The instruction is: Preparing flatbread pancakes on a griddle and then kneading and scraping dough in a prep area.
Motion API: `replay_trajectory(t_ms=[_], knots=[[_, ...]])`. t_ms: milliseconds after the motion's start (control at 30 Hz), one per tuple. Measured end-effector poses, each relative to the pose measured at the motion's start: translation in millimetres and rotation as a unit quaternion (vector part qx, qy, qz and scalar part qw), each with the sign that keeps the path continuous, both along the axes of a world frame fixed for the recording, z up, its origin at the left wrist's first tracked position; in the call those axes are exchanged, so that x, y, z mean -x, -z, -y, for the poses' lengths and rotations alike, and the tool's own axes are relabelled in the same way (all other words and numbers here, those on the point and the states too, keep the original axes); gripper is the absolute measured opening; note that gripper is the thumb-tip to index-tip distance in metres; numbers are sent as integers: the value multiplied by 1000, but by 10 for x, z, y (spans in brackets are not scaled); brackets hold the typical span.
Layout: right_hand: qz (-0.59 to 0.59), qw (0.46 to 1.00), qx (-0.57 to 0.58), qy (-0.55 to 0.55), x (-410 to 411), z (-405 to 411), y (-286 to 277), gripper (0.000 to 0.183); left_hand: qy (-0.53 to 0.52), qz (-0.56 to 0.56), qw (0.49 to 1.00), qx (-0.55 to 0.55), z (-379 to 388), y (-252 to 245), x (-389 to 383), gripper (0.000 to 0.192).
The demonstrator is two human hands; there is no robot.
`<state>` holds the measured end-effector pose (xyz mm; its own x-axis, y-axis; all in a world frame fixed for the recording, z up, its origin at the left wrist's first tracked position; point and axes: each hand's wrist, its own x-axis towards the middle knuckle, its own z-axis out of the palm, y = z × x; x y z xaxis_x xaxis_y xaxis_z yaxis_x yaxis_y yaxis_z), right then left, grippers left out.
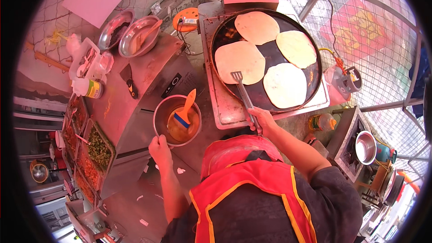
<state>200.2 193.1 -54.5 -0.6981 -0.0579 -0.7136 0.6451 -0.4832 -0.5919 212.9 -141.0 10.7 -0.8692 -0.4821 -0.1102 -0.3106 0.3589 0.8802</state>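
My left hand grips the rim of a steel pot that holds an orange-brown liquid. A brush with an orange handle and a blue band leans in the pot, its bristle end in the liquid. In my right hand is a metal spatula with a slotted head. That head rests on or just above the near left flatbread. Three more flatbreads lie on the large round black griddle. Whether the spatula touches the bread I cannot tell.
Left, a metal counter bears steel bowls, a scraper, a bottle and trays of chopped food. An orange stool stands behind. Right are a gas cylinder, an oil bottle and a metal bowl.
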Motion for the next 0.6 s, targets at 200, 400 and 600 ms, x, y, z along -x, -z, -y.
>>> replay_trajectory(t_ms=[200, 400, 600], knots=[[-35, 999, -25, -17, -52, -33, -9, 18, 26, -1, 999, -31, -116, -5, 149, 28], [-4, 984, -133, -122, -689, -816, -542, 31, 115, -24, 993, 26, -219, -44, 395, 28], [-57, 920, -374, -101, -1208, -1703, -877, 37, 125, 25, 983, 129, -648, -409, 469, 30]])
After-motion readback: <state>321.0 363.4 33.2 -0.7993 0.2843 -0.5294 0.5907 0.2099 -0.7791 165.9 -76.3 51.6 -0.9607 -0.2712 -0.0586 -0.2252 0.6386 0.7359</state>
